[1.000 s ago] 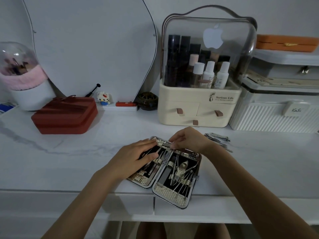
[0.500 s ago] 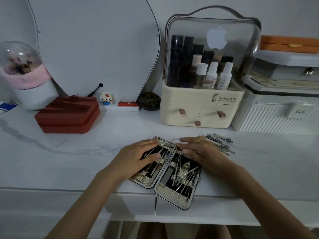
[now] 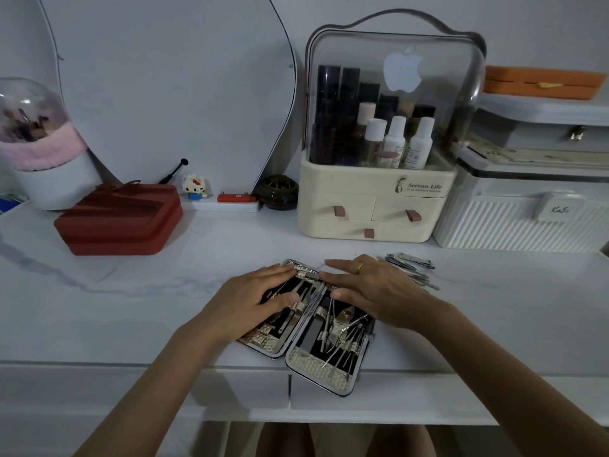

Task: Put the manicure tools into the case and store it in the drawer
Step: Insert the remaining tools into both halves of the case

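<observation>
Case (image 3: pixel 306 328) lies open at the front edge of the table (image 3: pixel 131 308), its near corner overhanging the drawer (image 3: pixel 379 390) front. Head view: loose tools (image 3: pixel 412 268) lie on the table just right of the case, not yet stowed. Risk, as judged: pressure on the overhanging half may tip the case off the edge; closing it now would strand the loose tools or jam unseated ones. Left hand (image 3: pixel 257 298) rests flat on the left half, fingers straight, pinching nothing. Right hand (image 3: pixel 372 288) lies flat over the right half's far end, fingers spread, holding nothing.
</observation>
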